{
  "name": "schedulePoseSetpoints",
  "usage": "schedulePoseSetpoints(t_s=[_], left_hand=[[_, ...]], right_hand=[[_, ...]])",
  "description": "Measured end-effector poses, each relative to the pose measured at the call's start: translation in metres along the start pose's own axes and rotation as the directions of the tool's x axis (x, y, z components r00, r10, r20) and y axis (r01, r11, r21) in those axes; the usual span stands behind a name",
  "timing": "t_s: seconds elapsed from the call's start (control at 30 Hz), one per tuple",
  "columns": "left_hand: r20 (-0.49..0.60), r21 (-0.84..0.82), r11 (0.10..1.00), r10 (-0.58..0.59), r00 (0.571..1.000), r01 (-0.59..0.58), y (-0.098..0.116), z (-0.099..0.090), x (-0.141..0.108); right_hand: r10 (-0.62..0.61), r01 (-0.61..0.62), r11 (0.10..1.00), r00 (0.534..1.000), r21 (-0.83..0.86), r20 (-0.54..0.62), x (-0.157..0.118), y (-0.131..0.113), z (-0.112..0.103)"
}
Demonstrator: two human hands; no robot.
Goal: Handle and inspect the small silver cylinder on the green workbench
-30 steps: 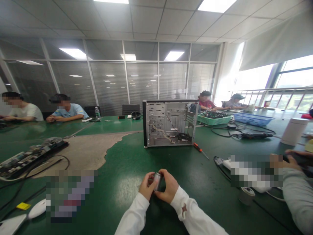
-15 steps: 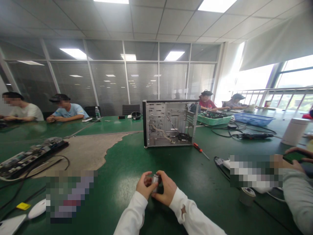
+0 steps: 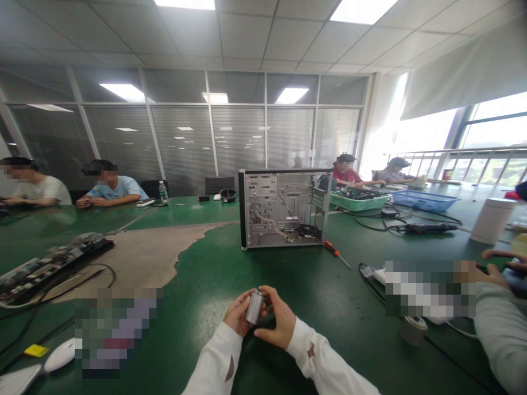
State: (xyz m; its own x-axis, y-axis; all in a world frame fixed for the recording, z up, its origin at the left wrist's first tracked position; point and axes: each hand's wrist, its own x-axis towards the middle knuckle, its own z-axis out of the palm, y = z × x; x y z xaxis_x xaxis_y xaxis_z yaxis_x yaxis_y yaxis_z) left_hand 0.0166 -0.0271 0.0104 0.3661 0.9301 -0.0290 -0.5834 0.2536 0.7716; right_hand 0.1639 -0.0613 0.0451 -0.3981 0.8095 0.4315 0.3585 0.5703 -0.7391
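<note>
A small silvery grey cylinder (image 3: 255, 307) is held above the green table (image 3: 206, 345), tilted slightly to the right at its top. My left hand (image 3: 236, 314) is closed around its left side and back. On the other side, my right hand (image 3: 280, 318) has its index finger by the cylinder's top edge, while its thumb is spread away below; whether that finger touches is hard to see. Beyond both hands stands an open computer case (image 3: 284, 208) with loose cables inside.
An orange-handled screwdriver (image 3: 337, 254) lies right of the case. Circuit boards (image 3: 53, 260) and cables are at the left. A metallic cup-like object (image 3: 414, 330), a white power strip and a person's arm (image 3: 500, 329) are at the right. Green (image 3: 360, 202) and blue baskets (image 3: 424, 200) stand farther back.
The cylinder has tilted and shows more of its side. My left hand has moved slightly left with it, and my right thumb has come away from it.
</note>
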Motion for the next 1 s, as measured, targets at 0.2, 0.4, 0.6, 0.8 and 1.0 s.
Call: schedulePoseSetpoints(t_s=[0.2,0.4,0.6,0.8,1.0], left_hand=[[0.055,-0.047,0.997,-0.060,0.997,0.063,-0.001,-0.002,-0.001],[0.014,-0.004,0.991,-0.136,0.991,0.136,-0.001,-0.004,-0.002],[-0.047,0.056,0.977,-0.202,0.978,0.205,0.002,-0.002,-0.003],[-0.144,0.101,0.953,-0.270,0.952,0.286,0.007,0.002,-0.004],[-0.098,0.162,0.948,-0.261,0.960,0.274,0.006,0.003,-0.005]], right_hand=[[-0.003,0.005,0.999,0.999,0.044,-0.038,0.001,-0.001,0.002],[0.045,-0.036,0.978,0.998,0.208,-0.037,0.003,0.010,0.009],[0.221,-0.194,0.835,0.975,0.514,0.008,0.006,0.028,0.022],[0.305,-0.248,0.655,0.951,0.713,0.049,0.012,0.041,0.029],[0.410,-0.378,0.444,0.892,0.812,0.191,0.012,0.040,0.029]])
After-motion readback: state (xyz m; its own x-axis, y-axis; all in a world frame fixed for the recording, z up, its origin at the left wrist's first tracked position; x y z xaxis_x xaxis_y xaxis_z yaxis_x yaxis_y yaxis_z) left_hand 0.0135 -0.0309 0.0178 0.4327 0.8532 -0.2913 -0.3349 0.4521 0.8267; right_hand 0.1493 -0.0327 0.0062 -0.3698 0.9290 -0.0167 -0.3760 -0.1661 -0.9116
